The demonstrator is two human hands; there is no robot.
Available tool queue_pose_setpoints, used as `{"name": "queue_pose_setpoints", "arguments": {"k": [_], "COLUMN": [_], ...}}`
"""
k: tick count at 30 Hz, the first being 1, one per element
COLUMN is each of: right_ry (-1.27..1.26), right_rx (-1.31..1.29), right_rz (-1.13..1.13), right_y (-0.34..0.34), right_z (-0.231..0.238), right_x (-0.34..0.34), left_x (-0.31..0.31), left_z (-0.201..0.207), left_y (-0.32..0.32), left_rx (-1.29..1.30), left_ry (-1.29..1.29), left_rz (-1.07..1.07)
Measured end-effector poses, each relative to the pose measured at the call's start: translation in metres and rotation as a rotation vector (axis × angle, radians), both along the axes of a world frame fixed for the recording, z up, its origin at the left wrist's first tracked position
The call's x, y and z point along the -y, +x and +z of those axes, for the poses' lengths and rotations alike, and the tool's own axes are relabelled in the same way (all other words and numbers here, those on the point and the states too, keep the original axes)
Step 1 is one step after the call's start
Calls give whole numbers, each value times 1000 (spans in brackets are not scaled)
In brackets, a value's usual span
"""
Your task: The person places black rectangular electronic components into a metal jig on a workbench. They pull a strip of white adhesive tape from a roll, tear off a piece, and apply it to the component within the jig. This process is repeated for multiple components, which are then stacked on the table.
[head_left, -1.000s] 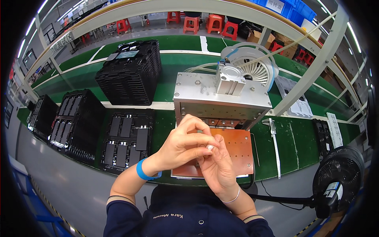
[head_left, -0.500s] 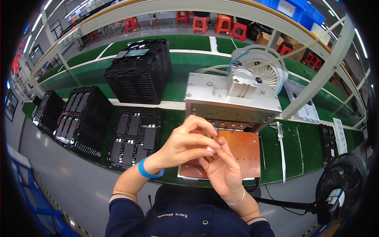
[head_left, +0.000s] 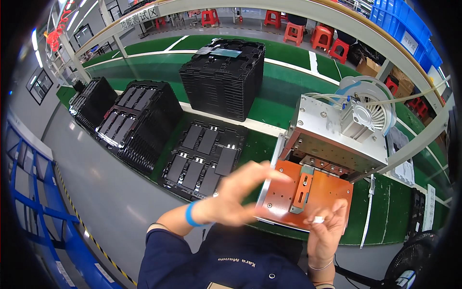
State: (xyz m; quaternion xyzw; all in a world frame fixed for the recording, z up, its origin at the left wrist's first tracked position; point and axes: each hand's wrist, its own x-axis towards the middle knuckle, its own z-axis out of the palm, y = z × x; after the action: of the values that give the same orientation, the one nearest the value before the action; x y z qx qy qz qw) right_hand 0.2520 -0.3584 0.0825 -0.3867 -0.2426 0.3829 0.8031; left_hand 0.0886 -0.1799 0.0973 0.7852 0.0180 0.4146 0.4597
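My left hand (head_left: 236, 195), with a blue wristband (head_left: 191, 215), is blurred by motion. Its thumb and fingers are apart, with nothing visible between them. It hovers between a black tray (head_left: 185, 161) of flat dark-grey rectangular pieces and the orange base plate (head_left: 329, 192) of a metal press (head_left: 321, 120). At the plate's near right edge, my right hand (head_left: 325, 238) pinches a small white piece (head_left: 318, 219), whose kind I cannot make out. A slotted orange-and-metal bar (head_left: 302, 190) sits on the plate between the hands.
Tall stacks of black trays (head_left: 224, 82) stand beyond and to the left (head_left: 142, 125). A reel (head_left: 378, 103) is behind the press. To its right lies a caliper-like tool (head_left: 369, 207). A black fan (head_left: 414, 262) stands at lower right, and a frame post (head_left: 418, 137) rises beside the press.
My hands have parted from over the base plate: the left moved left and opened, the right moved right with the white piece. The view has turned left, uncovering the slotted bar.
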Motion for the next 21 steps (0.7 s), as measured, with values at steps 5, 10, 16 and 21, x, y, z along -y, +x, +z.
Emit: {"name": "queue_pose_setpoints", "arguments": {"k": [5, 10, 16, 21], "right_ry": [-42, -146, -277, -261], "right_rx": [229, 333, 253, 60], "right_rz": [-253, -242, -302, -121], "right_y": [31, 40, 56, 66], "right_z": [-15, -26, -27, -18], "right_x": [19, 25, 26, 19], "left_x": [-84, -90, -109, -119], "left_z": [-50, -88, -96, -116], "left_y": [-43, -35, -14, -24], "left_rx": [-545, -741, -936, -712], "left_ry": [56, 273, 96, -219], "left_rz": [704, 890, 759, 603]}}
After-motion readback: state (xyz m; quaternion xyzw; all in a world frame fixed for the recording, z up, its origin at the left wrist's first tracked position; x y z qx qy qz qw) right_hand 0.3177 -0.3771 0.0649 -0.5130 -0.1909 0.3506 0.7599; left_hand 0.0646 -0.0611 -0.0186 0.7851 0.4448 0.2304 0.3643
